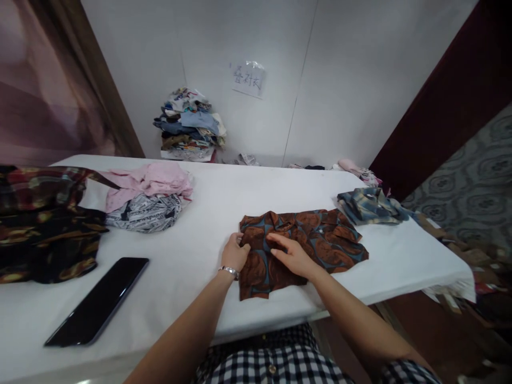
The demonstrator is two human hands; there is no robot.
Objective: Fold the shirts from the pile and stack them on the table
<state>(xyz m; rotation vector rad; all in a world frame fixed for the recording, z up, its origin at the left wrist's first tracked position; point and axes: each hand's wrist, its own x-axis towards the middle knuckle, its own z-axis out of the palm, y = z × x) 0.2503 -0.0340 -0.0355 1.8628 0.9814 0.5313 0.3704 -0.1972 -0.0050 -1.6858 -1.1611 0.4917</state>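
Observation:
A brown and teal patterned shirt [320, 237] lies partly folded on the white table [208, 213], near its front edge. My left hand [235, 253], with a metal bracelet at the wrist, grips the shirt's left edge. My right hand [293, 255] lies flat on the shirt's middle, fingers pointing left and spread over the fabric.
A black phone [100, 300] lies at the front left. A dark plaid garment [40, 224] sits at the far left, pink and grey-patterned clothes [148, 194] behind it. A folded blue shirt [370, 206] rests at the right. A clothes stack [190, 125] stands against the wall.

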